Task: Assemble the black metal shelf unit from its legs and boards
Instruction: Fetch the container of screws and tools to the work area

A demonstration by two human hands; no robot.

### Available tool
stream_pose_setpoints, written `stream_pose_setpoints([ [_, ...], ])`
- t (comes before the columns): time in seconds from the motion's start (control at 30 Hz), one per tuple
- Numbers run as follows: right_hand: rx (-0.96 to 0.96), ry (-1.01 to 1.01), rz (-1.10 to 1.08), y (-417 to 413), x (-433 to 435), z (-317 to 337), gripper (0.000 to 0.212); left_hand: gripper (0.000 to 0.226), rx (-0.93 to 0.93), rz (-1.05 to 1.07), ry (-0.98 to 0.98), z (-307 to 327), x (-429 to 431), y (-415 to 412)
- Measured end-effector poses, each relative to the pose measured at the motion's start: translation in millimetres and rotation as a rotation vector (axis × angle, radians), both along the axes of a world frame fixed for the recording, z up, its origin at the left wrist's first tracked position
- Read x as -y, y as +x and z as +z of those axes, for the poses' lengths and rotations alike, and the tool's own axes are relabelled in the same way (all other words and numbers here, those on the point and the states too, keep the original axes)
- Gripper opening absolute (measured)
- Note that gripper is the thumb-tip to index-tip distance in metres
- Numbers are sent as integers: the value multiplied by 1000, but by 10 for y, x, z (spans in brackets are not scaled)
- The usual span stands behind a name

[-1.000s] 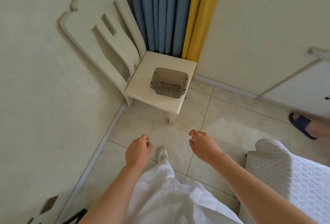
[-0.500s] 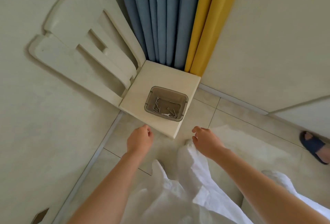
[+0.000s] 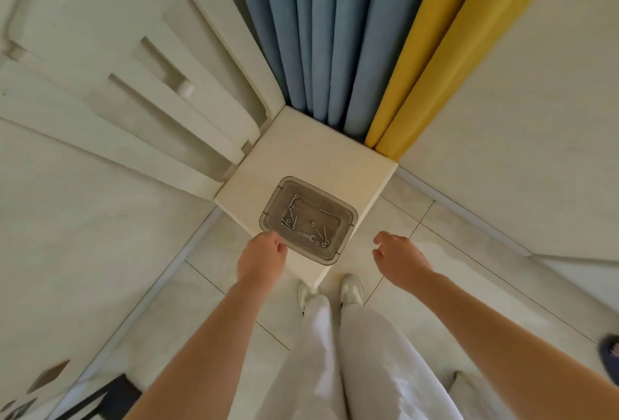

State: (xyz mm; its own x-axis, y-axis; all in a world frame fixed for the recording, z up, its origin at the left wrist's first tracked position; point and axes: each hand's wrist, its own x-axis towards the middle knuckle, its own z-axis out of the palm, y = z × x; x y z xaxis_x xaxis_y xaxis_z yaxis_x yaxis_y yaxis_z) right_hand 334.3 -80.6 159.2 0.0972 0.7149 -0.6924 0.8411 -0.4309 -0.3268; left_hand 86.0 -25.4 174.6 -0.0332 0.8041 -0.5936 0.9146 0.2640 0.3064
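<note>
My left hand [image 3: 262, 260] hangs with its fingers loosely curled and holds nothing. Its fingertips are at the near left corner of a translucent grey plastic container [image 3: 350, 228]; I cannot tell whether they touch the rim. My right hand [image 3: 400, 260] is relaxed, thumb apart from the loosely bent fingers, and holds nothing. It hovers over the tiled floor [image 3: 469, 269], just right of the seat corner.

The container stands on the near part of a cream chair seat [image 3: 311, 151]. Inside it lie loose bolts [image 3: 291, 218] and a small flat wrench [image 3: 306, 236].

My white shoes [image 3: 351, 289] stand at the seat's near corner. The chair backs against the left wall; blue curtains [image 3: 318, 34] and yellow curtains [image 3: 435, 51] hang behind it.

A black metal frame part [image 3: 100, 399] lies on the floor at the lower left, well apart from both hands.
</note>
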Motion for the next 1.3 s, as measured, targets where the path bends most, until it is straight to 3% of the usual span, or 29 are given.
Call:
stream_pose_setpoints([
  [0.2, -43, -118, -39, -218, -227, -548, 34, 23, -6, 15, -34, -495, -440, -166],
  [0.33, -106, -283, -380, -411, -309, -922, 41, 27, -10, 21, -62, -857, -632, -284],
  [0.5, -265, -385, -804, -481, -369, -1264, 51, 49, 9, 47, -107, -1203, -813, -342],
  [0.67, -360, -433, -980, -415, -453, -1368, 25, 55, 136, 154, -174, -1395, -916, -301],
  [0.77, -405, -399, -991, -405, -485, -1394, 14, 56, 224, 262, -175, -1445, -949, -228],
  [1.0, -361, -325, -878, -405, -492, -1292, 20, 47, 238, 365, -152, -1343, -909, -183],
  [1.3, -333, -167, -740, -315, -649, -641, 36, 7, 197, 518, -20, -648, -537, -273],
])
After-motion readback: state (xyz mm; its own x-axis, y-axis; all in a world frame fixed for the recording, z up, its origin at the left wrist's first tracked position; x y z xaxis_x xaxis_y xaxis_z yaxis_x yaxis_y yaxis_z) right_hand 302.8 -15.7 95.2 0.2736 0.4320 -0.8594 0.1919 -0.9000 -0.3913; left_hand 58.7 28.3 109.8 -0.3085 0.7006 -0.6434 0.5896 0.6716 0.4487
